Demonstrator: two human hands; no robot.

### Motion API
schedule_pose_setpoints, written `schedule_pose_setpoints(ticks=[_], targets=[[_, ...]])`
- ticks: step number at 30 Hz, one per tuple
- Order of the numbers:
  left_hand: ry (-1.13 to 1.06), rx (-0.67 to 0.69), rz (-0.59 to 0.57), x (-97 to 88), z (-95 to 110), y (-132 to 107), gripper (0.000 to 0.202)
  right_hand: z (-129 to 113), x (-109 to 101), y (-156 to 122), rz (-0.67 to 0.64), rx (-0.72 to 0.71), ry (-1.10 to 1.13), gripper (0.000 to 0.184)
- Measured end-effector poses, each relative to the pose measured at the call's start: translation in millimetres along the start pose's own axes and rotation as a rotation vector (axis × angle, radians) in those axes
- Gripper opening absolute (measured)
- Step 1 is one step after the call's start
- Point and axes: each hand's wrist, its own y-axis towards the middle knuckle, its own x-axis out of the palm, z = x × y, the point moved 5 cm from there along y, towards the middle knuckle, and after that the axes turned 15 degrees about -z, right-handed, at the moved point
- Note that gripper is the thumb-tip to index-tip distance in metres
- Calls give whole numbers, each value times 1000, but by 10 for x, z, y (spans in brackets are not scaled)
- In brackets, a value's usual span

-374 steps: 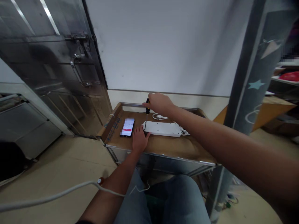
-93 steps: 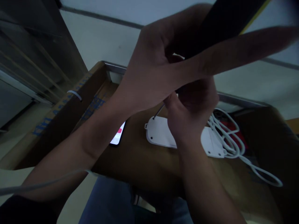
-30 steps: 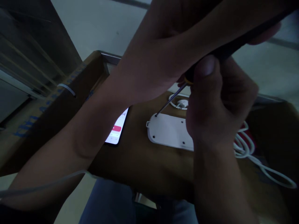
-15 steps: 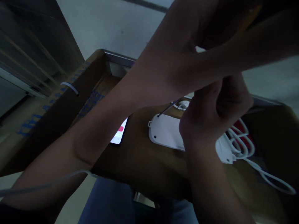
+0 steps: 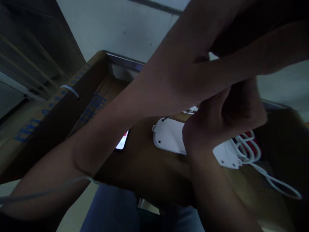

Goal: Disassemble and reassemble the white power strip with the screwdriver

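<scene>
A white, round-ended power strip [image 5: 169, 135] lies flat on the brown cardboard, with small holes in its face. A screwdriver [image 5: 165, 118] has its thin dark shaft end at one of these holes; the rest disappears behind my left hand. Stretching across from the left, my left hand [image 5: 193, 67] is close to the camera, its fingers curled about the dark space where the handle lies hidden. Below it, my right hand [image 5: 224, 111] is closed above the middle of the power strip and covers part of it. What the right fingers grip is out of sight.
A cardboard box wall [image 5: 60, 106] with blue print rises on the left. Partly under my left forearm is a lit phone [image 5: 122, 141]. A coiled white cord [image 5: 248, 149] lies at the right over something red. Small white parts [image 5: 191, 110] sit behind the strip.
Both hands have shifted slightly to the right. Less of the screwdriver shaft shows, and an orange piece seen between my left fingers is no longer visible. The power strip stays almost where it was.
</scene>
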Motion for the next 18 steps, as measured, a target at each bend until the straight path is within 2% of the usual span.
schedule_pose_setpoints(ticks=[4,9,12,14,18], targets=[[32,43,-45,146,-31,32,125,-3,-26,-11,9,20,38,43],[69,107,-96,175,16,16,123,-48,-6,55,-246,38,7,46],[90,144,-128,163,35,-4,123,-34,8,75,-322,75,-16,45],[102,166,-151,161,41,-18,122,-17,21,69,-314,70,-8,42],[123,214,-201,195,83,-53,119,-3,25,31,-202,8,38,41]])
